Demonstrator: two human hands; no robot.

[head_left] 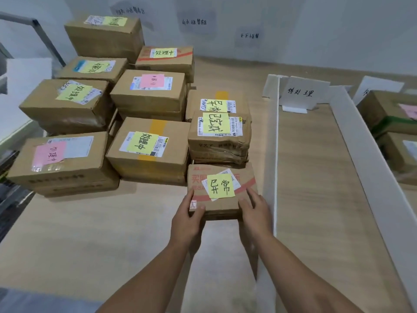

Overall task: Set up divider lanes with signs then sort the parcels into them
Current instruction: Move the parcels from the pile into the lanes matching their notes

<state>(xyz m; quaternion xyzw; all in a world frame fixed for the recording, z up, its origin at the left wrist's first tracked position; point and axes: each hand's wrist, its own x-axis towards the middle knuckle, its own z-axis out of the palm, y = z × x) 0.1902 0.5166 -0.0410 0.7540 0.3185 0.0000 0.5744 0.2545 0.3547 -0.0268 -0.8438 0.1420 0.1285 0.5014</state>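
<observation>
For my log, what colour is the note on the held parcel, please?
Yellow: the note on the parcel, best seen in the head view.

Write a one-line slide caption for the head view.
Left hand and right hand grip a small parcel bearing a yellow note, beside stacked parcels and a white divider lane with a sign.

wood table (90, 233), metal frame (48, 41) back-left, white wall (338, 30).

single wide-angle view, worn on the head. looks forward and down across the table (79, 233) toward the wall (293, 30). sits close, with left hand (187, 220) and right hand (255, 213) on the near parcel (216, 206) at lower centre. frames stacked parcels (146, 136) left, divider lane (270, 143) right.
</observation>
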